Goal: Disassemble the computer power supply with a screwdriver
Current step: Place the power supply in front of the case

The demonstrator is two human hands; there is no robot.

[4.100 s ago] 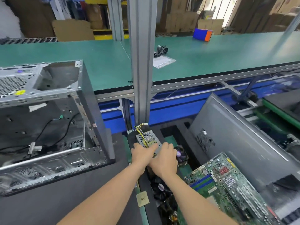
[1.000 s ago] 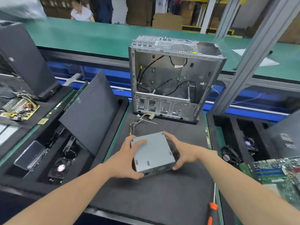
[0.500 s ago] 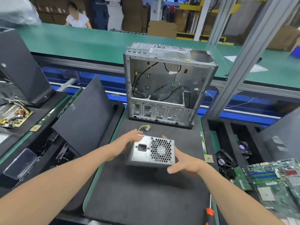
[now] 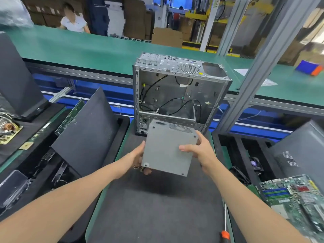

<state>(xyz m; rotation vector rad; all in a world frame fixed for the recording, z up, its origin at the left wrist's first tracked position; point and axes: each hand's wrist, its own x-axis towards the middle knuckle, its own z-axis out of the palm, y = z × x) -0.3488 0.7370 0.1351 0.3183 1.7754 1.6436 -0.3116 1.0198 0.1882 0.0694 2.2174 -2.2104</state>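
Both hands hold the power supply [image 4: 168, 148] up in the air between them, above the black mat [image 4: 157, 207]. The left hand [image 4: 138, 159] grips its lower left corner, with fingers curled under it. The right hand [image 4: 201, 152] grips its right edge. Its thumb lies on the flat gray face and the other fingers go round behind. The flat face is tipped toward the person. A small vent shows along the top edge, away from both hands. Just past the hands stands the open case [image 4: 175, 95], with black wires inside. The screwdriver [image 4: 225, 234] lies at the right edge of the mat, well below the right hand and close to the person, and neither hand touches it. A green board [image 4: 294, 197] lies to the right of the right arm. A dark panel [image 4: 87, 130] leans to the left of the left hand.
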